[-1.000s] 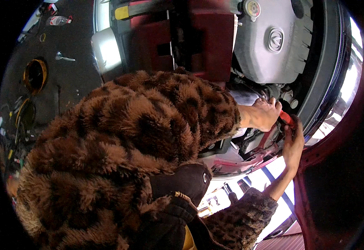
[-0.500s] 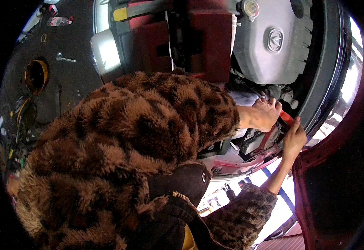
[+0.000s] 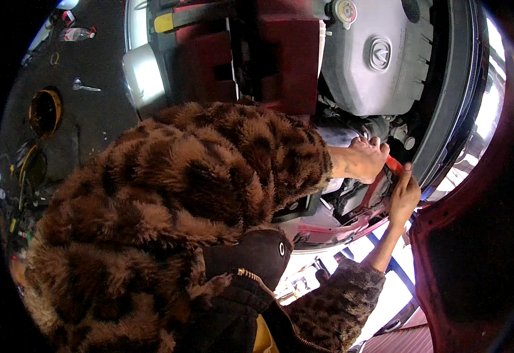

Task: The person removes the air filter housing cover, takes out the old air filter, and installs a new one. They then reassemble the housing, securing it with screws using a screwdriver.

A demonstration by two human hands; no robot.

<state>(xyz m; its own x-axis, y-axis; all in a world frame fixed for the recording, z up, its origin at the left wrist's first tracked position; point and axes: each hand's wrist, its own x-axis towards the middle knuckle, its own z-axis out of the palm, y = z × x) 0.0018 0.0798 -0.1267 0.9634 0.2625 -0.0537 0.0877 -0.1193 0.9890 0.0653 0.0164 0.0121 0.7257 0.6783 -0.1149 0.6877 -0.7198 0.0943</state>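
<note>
Centre-right of frame, left hand (image 3: 367, 160) looks curled on red piece (image 3: 394, 164), right hand (image 3: 405, 193) grip unclear; slipping fingers could drop it into engine bay (image 3: 351, 197).

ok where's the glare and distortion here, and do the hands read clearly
Head view: glare whites out the background behind the right forearm, and a pale panel at left shines; head view: the raised hood sinks toward black; head view: the fisheye curves the dark strip beside the engine cover; head view: left hand and right hand read clearly, the red object between them partly hidden.
</note>
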